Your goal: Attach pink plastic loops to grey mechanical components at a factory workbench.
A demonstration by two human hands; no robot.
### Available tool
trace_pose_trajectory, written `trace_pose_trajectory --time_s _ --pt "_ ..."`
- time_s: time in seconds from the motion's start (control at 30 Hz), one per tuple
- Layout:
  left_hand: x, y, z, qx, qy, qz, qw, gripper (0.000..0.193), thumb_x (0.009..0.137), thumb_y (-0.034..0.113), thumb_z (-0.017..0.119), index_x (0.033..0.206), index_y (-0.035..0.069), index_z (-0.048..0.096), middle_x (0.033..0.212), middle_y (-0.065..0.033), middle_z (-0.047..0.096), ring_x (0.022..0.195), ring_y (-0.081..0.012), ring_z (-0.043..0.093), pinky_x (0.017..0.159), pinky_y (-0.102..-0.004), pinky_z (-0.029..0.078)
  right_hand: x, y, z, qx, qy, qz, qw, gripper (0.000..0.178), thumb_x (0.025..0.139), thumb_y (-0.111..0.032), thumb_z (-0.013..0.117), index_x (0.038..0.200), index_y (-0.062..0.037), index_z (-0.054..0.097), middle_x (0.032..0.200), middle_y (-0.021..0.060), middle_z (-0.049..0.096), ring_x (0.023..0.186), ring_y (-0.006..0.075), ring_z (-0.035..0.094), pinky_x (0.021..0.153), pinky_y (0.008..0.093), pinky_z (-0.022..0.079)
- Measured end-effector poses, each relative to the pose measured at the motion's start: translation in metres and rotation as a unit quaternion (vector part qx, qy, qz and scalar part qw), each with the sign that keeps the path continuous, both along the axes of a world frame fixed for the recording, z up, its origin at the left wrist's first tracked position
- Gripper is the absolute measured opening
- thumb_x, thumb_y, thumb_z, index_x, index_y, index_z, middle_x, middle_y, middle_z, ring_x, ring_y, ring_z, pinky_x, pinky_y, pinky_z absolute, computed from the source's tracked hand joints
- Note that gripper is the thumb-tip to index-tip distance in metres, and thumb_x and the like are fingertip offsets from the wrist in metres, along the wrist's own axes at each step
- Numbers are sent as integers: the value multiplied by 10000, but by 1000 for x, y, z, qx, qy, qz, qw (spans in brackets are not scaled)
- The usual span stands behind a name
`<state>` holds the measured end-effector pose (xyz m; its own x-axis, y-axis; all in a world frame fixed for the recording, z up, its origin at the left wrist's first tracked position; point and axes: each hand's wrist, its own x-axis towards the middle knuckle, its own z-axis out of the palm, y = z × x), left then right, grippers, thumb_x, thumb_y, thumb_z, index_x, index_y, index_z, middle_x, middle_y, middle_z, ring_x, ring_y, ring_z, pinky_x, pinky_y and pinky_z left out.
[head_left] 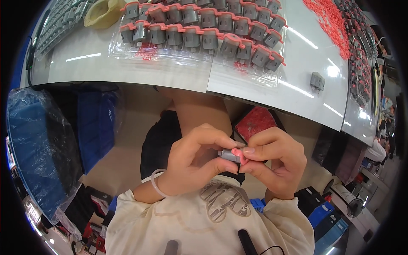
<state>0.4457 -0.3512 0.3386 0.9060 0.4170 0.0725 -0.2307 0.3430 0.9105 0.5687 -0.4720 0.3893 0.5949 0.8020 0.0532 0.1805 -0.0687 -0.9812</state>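
Observation:
In front of my chest, my left hand (pixel 199 157) is closed on the grey body of a small electric motor (pixel 229 155), between thumb and fingers. The thumb and index finger of my right hand (pixel 274 159) pinch a pink plastic cap (pixel 240 155) at the motor's right end. How firmly the cap sits on it I cannot tell. On the table beyond my hands, rows of similar grey motors with pink caps (pixel 192 39) stand in a clear plastic tray (pixel 178 58). A lone grey motor (pixel 317 80) without a visible pink cap lies on the table to the right.
Loose pink caps (pixel 327 23) are heaped at the far right, beside more grey motors (pixel 360 74). A yellowish bowl-like container (pixel 103 13) stands at the far left near a tray of grey parts (pixel 63 21). Blue plastic-covered bins (pixel 38 144) flank my left side. The table's front edge (pixel 170 86) lies ahead.

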Motion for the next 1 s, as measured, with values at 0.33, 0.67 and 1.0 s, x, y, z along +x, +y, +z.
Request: trace_pose_trajectory --time_s 0.33,0.67,1.0 --pt "-7 7 1 -93 -31 -61 993 480 755 -59 720 1144 -12 443 1053 -106 555 980 -185 616 835 -306 509 28 5 -14 83 -287 141 944 320 652 -374 765 863 -136 727 739 -1 584 607 160 469 549 300 357" --pt "3 4 9 -246 -36 -129 960 383 737 -95 717 872 46 388 987 -204 618 891 -183 614 732 -277 506 17 4 -37 219 -215 144 941 328 727 -355 756 920 -110 652 816 44 509 677 191 410 559 331 370" --pt "26 21 25 52 -67 -134 987 446 716 -93 727 701 91 321 940 -243 639 729 -175 644 604 -254 511 34 12 -44 300 -194 186 915 261 785 -307 728 888 -136 560 779 54 466 696 221 385 567 384 372"
